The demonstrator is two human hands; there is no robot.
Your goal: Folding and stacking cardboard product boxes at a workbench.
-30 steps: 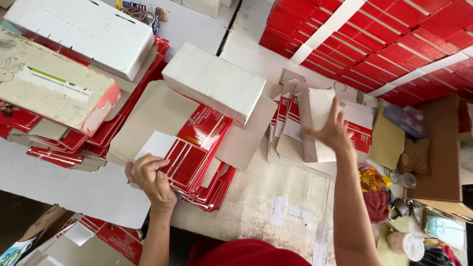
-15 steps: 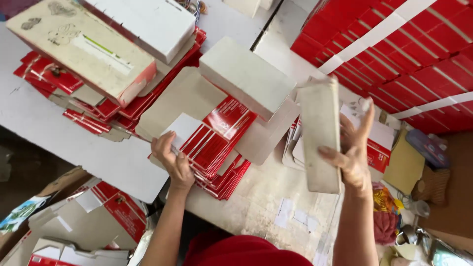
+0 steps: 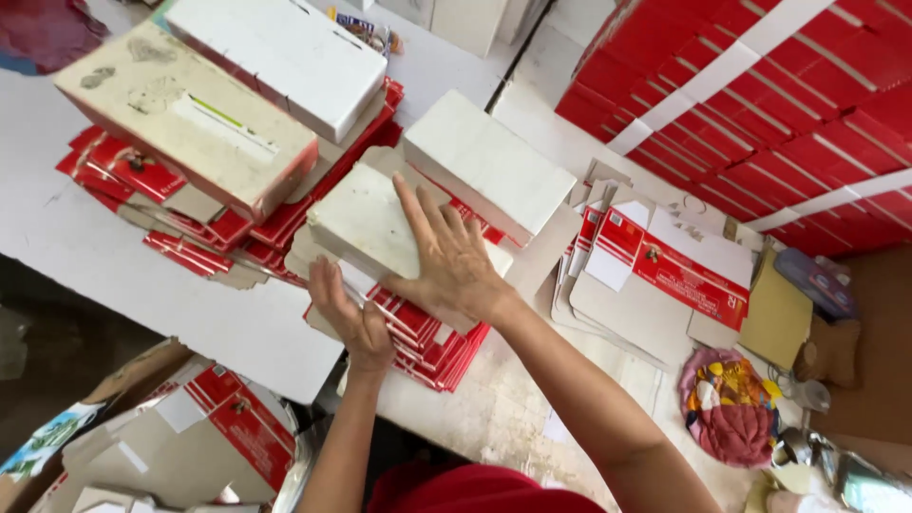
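White box pressed onto the red carton stack

White cardboard box lies flat on a stack of flattened red cartons, near the table's near edge. My right hand rests on top, fingers spread wide. My left hand touches its near left side, fingers open. Another white box sits just beyond, to the right.

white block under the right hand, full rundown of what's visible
The white block is a flat rectangular box, apparently paperboard, off-white and slightly smudged, closed on the sides that show. It lies tilted on a stack of red-and-white flat cartons on the table. The right hand presses palm-down on its top, fingers spread. The left hand touches its near edge. A second white box lies just beyond it; contact between them is unclear.
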